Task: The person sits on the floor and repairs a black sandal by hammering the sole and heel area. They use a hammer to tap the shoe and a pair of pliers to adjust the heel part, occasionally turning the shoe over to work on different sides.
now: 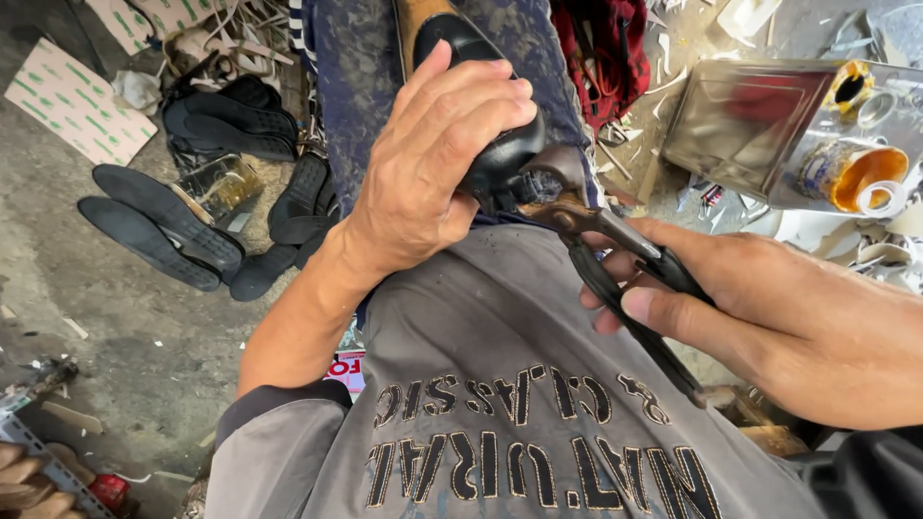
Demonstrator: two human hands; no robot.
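Right hand (pixel 769 327) squeezes pliers (pixel 615 259) — left hand (pixel 433 163) steadies black shoe (pixel 500 154).

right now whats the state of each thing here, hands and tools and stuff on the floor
left hand: clamped over the black shoe, steadying it
black shoe: upside down on the lap
right hand: gripping the pincers' handles
pincers: jaws biting the shoe's edge
black soles: loose, lying flat on the floor
glue can: open, orange glue caked on its rim
glass jar: lying tilted among the soles
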